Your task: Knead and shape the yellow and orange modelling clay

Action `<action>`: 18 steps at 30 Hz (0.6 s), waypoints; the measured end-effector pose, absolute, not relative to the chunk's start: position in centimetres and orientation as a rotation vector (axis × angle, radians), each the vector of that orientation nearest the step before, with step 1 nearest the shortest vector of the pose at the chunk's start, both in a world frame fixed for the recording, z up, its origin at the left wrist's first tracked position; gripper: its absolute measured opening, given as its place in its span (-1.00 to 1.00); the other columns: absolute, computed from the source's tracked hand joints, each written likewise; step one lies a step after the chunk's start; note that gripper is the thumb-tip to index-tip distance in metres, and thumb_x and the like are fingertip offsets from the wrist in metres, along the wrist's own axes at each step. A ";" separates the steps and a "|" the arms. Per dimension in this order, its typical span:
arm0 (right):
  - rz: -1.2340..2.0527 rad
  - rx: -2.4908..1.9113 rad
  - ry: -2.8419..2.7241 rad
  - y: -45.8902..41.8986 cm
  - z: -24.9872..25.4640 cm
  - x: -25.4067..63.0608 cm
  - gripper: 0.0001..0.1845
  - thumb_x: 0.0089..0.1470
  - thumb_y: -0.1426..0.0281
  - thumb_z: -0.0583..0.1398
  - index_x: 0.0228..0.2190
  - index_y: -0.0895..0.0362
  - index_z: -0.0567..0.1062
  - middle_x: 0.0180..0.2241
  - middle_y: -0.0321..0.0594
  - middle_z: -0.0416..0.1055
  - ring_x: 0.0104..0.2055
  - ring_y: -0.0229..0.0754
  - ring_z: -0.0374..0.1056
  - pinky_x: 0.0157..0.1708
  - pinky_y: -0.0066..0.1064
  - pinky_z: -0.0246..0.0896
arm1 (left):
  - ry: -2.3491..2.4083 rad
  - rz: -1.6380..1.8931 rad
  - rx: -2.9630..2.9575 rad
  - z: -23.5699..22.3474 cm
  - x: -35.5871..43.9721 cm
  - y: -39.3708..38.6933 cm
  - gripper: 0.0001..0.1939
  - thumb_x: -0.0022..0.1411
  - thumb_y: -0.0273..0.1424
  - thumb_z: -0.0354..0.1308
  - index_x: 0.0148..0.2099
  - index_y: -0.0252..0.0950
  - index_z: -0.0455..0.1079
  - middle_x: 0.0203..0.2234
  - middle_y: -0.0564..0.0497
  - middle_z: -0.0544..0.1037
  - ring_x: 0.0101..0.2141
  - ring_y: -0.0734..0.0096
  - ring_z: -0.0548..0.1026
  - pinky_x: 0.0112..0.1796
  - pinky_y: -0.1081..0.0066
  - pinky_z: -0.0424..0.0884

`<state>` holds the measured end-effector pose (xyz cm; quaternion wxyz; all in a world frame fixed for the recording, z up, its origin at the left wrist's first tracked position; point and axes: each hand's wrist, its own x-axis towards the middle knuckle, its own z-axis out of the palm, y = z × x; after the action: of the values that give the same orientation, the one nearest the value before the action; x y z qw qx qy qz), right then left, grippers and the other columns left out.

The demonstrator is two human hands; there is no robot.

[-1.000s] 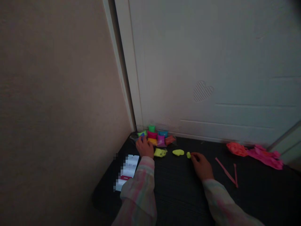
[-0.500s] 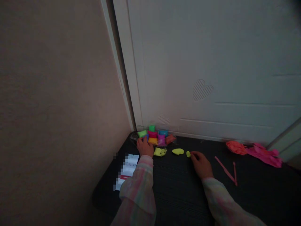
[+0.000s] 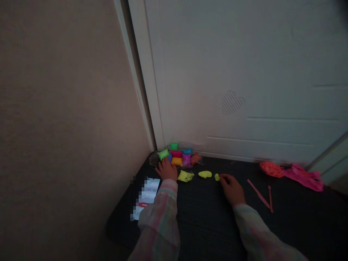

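My left hand (image 3: 167,170) reaches into a clear bag of coloured clay packs (image 3: 178,156) at the foot of the white door; its fingertips are in among the packs and their grip is hidden. My right hand (image 3: 232,190) lies on the dark floor with its fingers curled, its fingertips touching a small yellow-green clay bit (image 3: 216,177). A larger yellow clay lump (image 3: 205,174) and a yellow wrapper or lump (image 3: 185,176) lie between my hands.
A phone with a lit screen (image 3: 146,195) lies by my left forearm. Two thin pink sticks (image 3: 262,197) lie to the right, with orange and pink crumpled pieces (image 3: 293,172) beyond them. A beige wall stands on the left, the white door (image 3: 244,79) ahead.
My left hand has shifted slightly among the clay packs, and the green pack now shows to its upper left. The right hand stays at the small yellow bit.
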<state>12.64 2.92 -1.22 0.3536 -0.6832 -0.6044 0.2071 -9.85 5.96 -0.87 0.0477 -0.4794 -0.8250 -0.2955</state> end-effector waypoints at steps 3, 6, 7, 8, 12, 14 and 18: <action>0.537 -1.767 -1.560 2.9 -1.2 12.6 -0.68 -0.16 0.25 -0.05 -0.42 0.14 0.37 -0.36 -0.21 0.32 -0.32 -0.20 0.23 -0.31 -0.38 0.08 | -2.503 -0.896 -1.465 -1.1 -10.1 6.1 -0.53 -0.03 -0.41 -0.13 0.00 -0.29 0.04 -0.08 -0.09 0.23 -0.04 0.13 0.08 -0.10 0.01 -0.05; 0.532 -1.752 -1.560 2.9 -1.2 12.7 -0.69 -0.16 0.25 -0.05 -0.42 0.14 0.37 -0.35 -0.21 0.32 -0.31 -0.20 0.23 -0.30 -0.39 0.08 | -2.476 -0.883 -1.487 -1.3 -10.3 6.3 -0.53 -0.03 -0.41 -0.14 0.00 -0.33 0.04 -0.09 -0.10 0.24 -0.05 0.12 0.09 -0.09 0.04 -0.04; 0.529 -1.745 -1.561 2.9 -1.2 12.7 -0.69 -0.16 0.26 -0.05 -0.42 0.14 0.37 -0.35 -0.21 0.32 -0.31 -0.20 0.23 -0.29 -0.39 0.08 | -2.472 -0.877 -1.495 -1.2 -10.3 6.4 -0.53 -0.03 -0.41 -0.14 0.00 -0.34 0.05 -0.10 -0.11 0.25 -0.05 0.13 0.10 -0.10 0.05 -0.03; 0.527 -1.740 -1.562 2.9 -1.2 12.7 -0.70 -0.16 0.26 -0.05 -0.42 0.14 0.37 -0.36 -0.21 0.32 -0.31 -0.20 0.23 -0.29 -0.39 0.08 | -2.471 -0.872 -1.500 -1.2 -10.4 6.4 -0.54 -0.03 -0.41 -0.14 -0.01 -0.34 0.05 -0.11 -0.12 0.26 -0.06 0.13 0.11 -0.10 0.06 -0.02; 0.538 -1.747 -1.558 2.9 -1.2 12.8 -0.70 -0.16 0.26 -0.04 -0.42 0.14 0.37 -0.37 -0.22 0.32 -0.31 -0.21 0.23 -0.30 -0.40 0.08 | -2.469 -0.864 -1.501 -0.8 -10.6 6.3 -0.55 -0.03 -0.41 -0.14 -0.02 -0.34 0.07 -0.15 -0.13 0.29 -0.09 0.16 0.16 -0.11 0.09 0.01; 0.543 -1.752 -1.555 2.9 -1.2 12.8 -0.70 -0.17 0.27 -0.04 -0.42 0.13 0.37 -0.36 -0.23 0.32 -0.32 -0.21 0.23 -0.31 -0.40 0.08 | -2.460 -0.866 -1.500 -0.6 -10.7 6.2 -0.55 -0.03 -0.41 -0.14 -0.03 -0.34 0.07 -0.17 -0.13 0.31 -0.10 0.18 0.17 -0.11 0.10 0.01; 0.539 -1.757 -1.549 2.9 -1.2 12.8 -0.70 -0.17 0.27 -0.04 -0.42 0.14 0.38 -0.36 -0.22 0.32 -0.32 -0.21 0.23 -0.31 -0.40 0.08 | -2.443 -0.867 -1.485 -0.5 -10.9 6.1 -0.56 -0.02 -0.40 -0.14 -0.03 -0.34 0.08 -0.17 -0.13 0.31 -0.11 0.19 0.18 -0.12 0.12 0.02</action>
<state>12.82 2.88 -1.17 0.3609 -0.6817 -0.6011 0.2093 -10.89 6.14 -0.53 0.0772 -0.4956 -0.8153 -0.2893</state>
